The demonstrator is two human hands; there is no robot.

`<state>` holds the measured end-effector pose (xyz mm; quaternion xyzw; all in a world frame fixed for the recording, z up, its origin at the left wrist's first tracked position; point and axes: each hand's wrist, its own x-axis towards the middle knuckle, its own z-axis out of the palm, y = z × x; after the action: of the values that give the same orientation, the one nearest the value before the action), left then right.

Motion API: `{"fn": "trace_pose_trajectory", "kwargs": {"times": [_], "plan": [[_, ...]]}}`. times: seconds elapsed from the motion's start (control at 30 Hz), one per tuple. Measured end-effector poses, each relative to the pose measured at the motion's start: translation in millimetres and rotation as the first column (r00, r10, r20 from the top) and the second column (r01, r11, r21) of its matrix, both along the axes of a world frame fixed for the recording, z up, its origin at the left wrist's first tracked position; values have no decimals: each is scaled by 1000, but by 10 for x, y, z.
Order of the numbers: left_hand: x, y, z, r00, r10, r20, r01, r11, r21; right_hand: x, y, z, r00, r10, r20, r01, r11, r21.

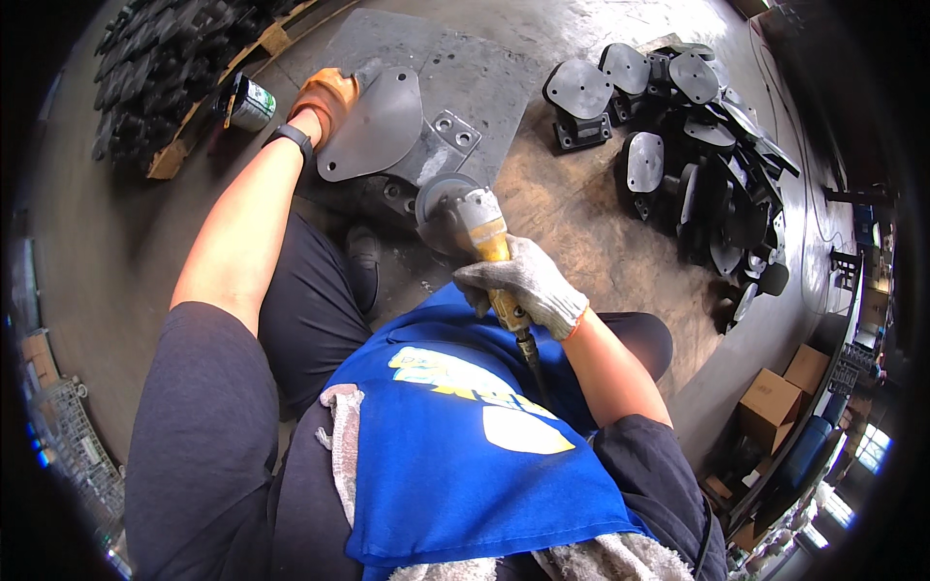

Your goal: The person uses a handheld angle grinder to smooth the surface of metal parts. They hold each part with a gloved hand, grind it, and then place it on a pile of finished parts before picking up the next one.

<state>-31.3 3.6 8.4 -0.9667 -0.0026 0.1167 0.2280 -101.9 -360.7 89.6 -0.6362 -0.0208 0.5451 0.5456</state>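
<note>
Flr point(116, 290); grinder point(493, 244) in R hand point(523, 283)

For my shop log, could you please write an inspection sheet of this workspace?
Surface: dark sheet, scuffed.
Job's things: flat-plated part lies on the sheet; yellow power tool has its disc by the part's near end, contact unclear.
Clutter: heap of dark parts at right; can at upper left.
Hands: left hand, orange-gloved, at the part's edge, grip unclear; right hand, pale-gloved, holds the tool.
Cables: thin cable on the floor, upper right.
Surroundings: cardboard boxes lower right; wire cage lower left.
</note>
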Motion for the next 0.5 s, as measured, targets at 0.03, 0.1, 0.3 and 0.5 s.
{"fn": "trace_pose_trajectory", "kwargs": {"times": [0.03, 0.1, 0.3, 0.5], "plan": [[-28, -108, 155, 998, 57, -15, -58, 997, -47, -5, 5, -6, 999, 11, 31, -10, 1000, -8], [-43, -75, 101, 999, 37, -7, -37, 996, -84, 14, 31, -34, 999, -25, -26, 27, 998, 52], [-19, 109, -62, 968, 227, 111, -163, 897, -410, 11, 51, 27, 1000, 10, -12, -9, 1000, 25], [-107, 5, -12, 984, -17, 178, 35, 994, -103, 60, 86, 45, 997, -69, -29, 70, 996, 54]]}}
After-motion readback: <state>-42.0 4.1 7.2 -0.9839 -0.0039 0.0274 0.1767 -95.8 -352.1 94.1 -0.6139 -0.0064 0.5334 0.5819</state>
